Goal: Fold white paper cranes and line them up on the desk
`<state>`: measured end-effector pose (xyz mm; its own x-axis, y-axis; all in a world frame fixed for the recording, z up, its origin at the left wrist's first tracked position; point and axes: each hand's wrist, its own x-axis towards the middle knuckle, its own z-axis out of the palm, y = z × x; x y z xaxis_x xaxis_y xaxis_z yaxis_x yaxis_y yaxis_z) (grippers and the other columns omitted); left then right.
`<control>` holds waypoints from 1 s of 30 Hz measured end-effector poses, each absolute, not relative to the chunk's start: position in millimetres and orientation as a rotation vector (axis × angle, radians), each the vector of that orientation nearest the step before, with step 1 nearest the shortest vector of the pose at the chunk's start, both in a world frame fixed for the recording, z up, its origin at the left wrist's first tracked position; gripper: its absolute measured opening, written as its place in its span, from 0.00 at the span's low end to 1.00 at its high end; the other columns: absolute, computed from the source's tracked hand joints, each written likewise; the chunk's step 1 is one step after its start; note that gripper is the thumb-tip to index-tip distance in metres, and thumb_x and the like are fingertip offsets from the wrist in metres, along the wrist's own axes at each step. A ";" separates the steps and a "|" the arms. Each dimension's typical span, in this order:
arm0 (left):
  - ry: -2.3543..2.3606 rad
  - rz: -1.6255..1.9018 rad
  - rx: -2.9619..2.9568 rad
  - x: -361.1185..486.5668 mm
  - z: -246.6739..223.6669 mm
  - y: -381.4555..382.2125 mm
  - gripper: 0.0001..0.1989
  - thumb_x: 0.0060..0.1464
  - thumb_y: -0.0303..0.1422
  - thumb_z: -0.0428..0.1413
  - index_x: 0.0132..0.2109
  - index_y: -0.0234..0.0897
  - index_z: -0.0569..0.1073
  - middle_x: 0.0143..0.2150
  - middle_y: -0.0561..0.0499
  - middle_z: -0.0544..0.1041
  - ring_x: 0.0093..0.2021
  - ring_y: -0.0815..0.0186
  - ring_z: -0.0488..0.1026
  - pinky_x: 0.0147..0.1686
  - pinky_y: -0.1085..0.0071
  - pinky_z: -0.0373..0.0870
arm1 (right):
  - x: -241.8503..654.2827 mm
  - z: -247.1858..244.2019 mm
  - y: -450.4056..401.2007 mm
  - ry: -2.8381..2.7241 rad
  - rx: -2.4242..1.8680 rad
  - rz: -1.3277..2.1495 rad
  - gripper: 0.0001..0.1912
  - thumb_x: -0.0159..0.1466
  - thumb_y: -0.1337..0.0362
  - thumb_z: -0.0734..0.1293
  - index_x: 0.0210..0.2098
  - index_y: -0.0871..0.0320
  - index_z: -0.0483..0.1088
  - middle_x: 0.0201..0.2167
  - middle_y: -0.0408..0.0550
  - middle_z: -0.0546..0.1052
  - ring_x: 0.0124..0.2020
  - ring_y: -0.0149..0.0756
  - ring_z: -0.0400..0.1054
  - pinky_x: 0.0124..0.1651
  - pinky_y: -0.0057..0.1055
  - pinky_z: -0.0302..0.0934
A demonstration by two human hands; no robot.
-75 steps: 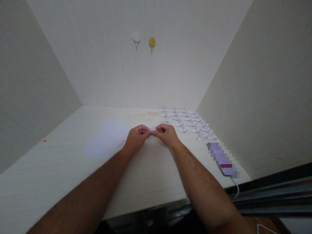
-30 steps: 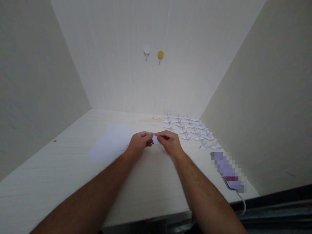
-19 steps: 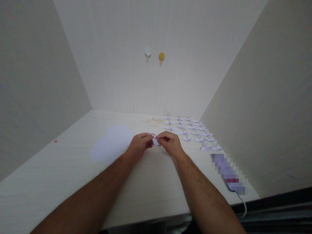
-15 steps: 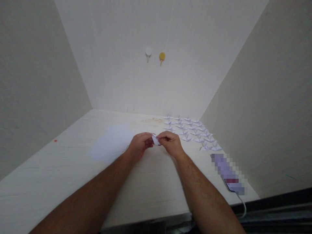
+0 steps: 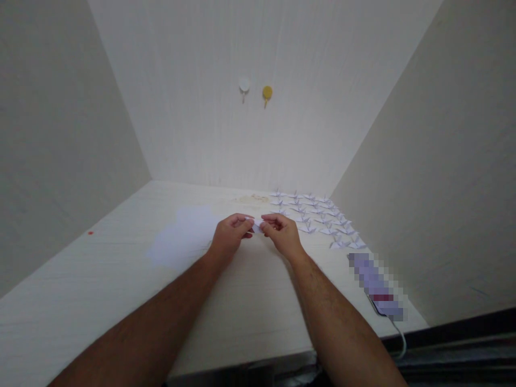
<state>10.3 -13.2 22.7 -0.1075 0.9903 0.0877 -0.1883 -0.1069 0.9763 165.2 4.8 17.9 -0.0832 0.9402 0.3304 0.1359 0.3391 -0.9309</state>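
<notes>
A small piece of folded white paper [image 5: 257, 226] is held up between my two hands above the table. My left hand [image 5: 233, 232] pinches its left side, thumb on the near face and fingers behind. On the opposite side, my right hand [image 5: 281, 232] grips the paper between thumb and fingers. The fingers partly cover it, so its exact folds cannot be made out. Left of my left hand lie white paper sheets [image 5: 181, 236]. Beyond my right hand, several folded paper cranes [image 5: 322, 219] stand in rows.
A phone [image 5: 373, 285], its screen blurred out, lies at the right with a white cable [image 5: 403, 341] running off the table edge. Walls enclose the pale table [image 5: 242, 322] at left, back and right. A white hook [image 5: 244, 86] and a yellow hook [image 5: 267, 93] are on the back wall.
Both thumbs have come up onto the near face of the folded paper, which now lies flatter between the hands. The cranes, sheets and phone have stayed in place.
</notes>
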 end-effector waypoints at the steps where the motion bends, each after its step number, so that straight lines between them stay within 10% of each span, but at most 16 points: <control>1: 1.091 1.447 1.098 10.5 23.4 -13.6 0.15 0.41 0.41 0.65 0.34 0.34 0.76 0.27 0.51 0.76 0.28 0.68 0.73 0.32 0.70 0.71 | 165.0 18.9 4.6 -1.503 -1.050 0.916 0.16 0.53 0.57 0.71 0.37 0.60 0.76 0.27 0.47 0.77 0.25 0.30 0.69 0.30 0.28 0.65; 30: 1.018 1.422 1.155 10.0 18.8 -13.5 0.11 0.40 0.32 0.65 0.33 0.33 0.76 0.23 0.53 0.75 0.26 0.70 0.70 0.30 0.73 0.66 | 165.5 21.0 3.3 -1.517 -0.999 0.968 0.09 0.51 0.60 0.71 0.28 0.60 0.74 0.21 0.42 0.73 0.21 0.27 0.63 0.25 0.24 0.56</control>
